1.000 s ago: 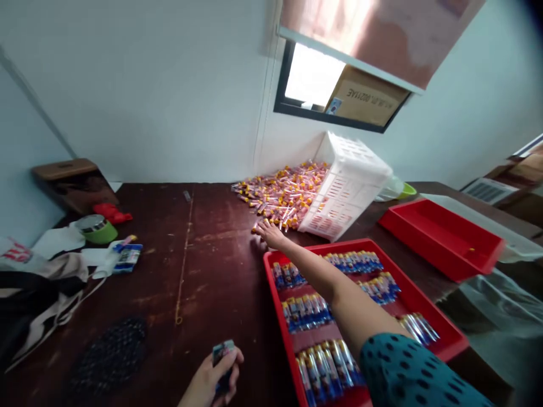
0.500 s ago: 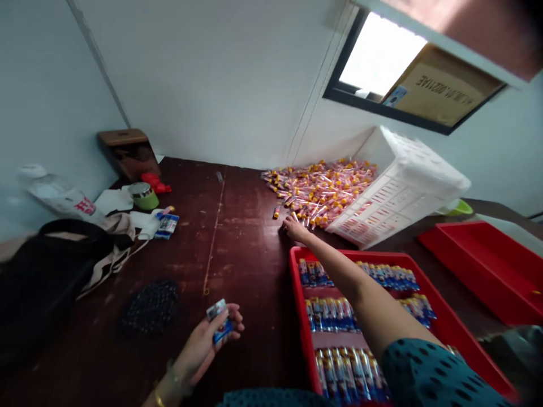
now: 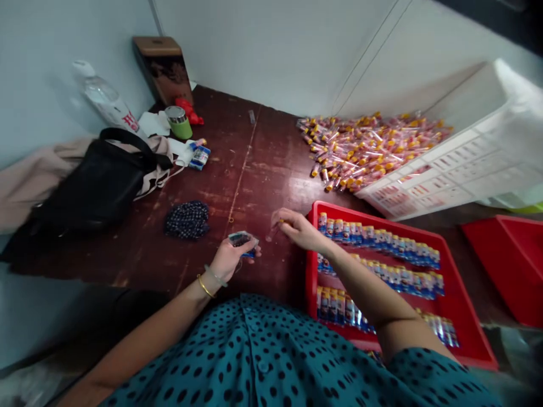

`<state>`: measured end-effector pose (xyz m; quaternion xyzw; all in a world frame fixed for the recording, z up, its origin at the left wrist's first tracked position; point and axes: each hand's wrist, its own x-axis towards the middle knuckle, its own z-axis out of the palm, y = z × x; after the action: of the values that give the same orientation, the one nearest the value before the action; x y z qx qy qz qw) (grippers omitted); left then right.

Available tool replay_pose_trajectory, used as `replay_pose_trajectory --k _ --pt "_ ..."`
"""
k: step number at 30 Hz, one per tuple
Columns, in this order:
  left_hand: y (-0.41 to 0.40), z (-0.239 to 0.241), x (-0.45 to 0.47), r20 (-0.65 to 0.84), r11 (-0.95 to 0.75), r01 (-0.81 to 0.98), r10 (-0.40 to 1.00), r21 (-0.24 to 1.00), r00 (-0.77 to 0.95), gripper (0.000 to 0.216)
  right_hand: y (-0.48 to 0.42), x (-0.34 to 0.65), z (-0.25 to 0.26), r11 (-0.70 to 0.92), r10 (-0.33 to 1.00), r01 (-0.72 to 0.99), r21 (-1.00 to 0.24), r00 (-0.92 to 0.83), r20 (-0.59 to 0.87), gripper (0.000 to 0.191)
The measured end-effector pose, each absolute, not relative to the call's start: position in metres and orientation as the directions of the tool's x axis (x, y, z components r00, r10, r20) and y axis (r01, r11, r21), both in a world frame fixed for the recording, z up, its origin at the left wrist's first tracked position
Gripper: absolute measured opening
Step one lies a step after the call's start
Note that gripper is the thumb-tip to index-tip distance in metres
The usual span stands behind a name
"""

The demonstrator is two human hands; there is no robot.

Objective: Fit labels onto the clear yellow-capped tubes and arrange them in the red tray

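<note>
My left hand (image 3: 229,259) is closed around a small clear-and-blue plastic packet (image 3: 240,237), low over the table in front of my body. Just right of it, my right hand (image 3: 300,230) pinches a small clear tube with a yellow cap (image 3: 278,225), blurred by motion. The two hands are apart. Beneath my right forearm lies a red tray (image 3: 313,265) with rows of yellow-capped tubes in blue packets (image 3: 382,240). Beyond it, a heap of loose yellow-capped pinkish tubes (image 3: 369,152) spreads over the table against the wall.
A white slatted basket (image 3: 458,152) lies tipped beside the heap. At the right edge stands another red tray (image 3: 509,265). To the left are a black bag (image 3: 97,186), a bottle (image 3: 106,99), a green jar (image 3: 179,122) and a dark speckled cloth item (image 3: 186,219).
My right hand has come back from the heap to near my left hand, now with a tube in it. My left hand still holds the packet. The camera view has tilted down.
</note>
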<state>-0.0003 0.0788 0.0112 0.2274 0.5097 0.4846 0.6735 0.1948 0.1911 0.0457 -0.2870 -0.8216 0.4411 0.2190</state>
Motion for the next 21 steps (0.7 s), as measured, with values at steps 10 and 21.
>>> replay_pose_trajectory --k 10,21 --pt "0.075 0.021 0.027 -0.386 0.375 -0.371 0.921 0.849 0.048 0.033 0.141 0.198 0.050 0.416 0.742 0.289 -0.862 -0.656 0.138 0.024" --pt "0.067 0.014 0.010 -0.383 0.414 -0.132 0.900 0.901 0.208 0.026 0.144 0.239 0.064 -0.125 0.890 0.079 -0.989 -0.431 -0.147 0.034"
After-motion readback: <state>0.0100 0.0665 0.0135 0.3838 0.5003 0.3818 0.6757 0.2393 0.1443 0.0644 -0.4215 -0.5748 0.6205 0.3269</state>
